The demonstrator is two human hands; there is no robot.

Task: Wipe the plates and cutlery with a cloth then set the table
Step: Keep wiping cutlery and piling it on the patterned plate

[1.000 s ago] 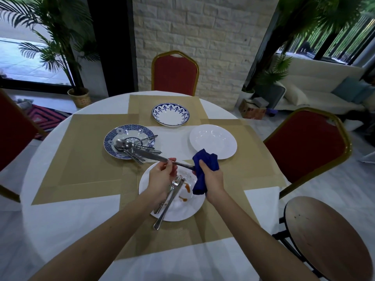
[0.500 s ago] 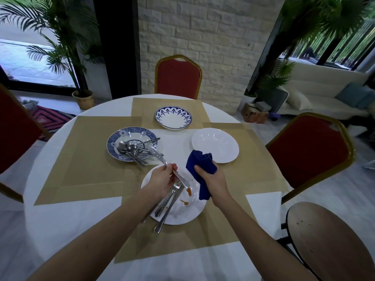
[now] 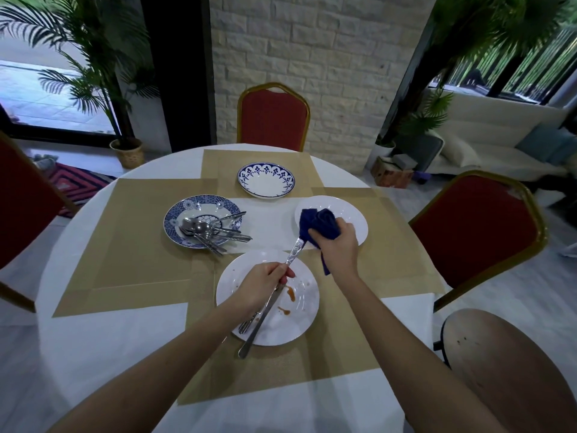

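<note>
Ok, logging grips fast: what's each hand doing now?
Left hand: grips a utensil.
Right hand: grips the cloth round the utensil's far end.

I see a pale brick wall point(image 3: 312, 57) with a red chair point(image 3: 273, 120) just before it. Left of the wall are a potted palm point(image 3: 126, 150) and a striped rug point(image 3: 81, 182). To the wall's right are a white sofa point(image 3: 499, 132) and a cardboard box point(image 3: 392, 175).
</note>
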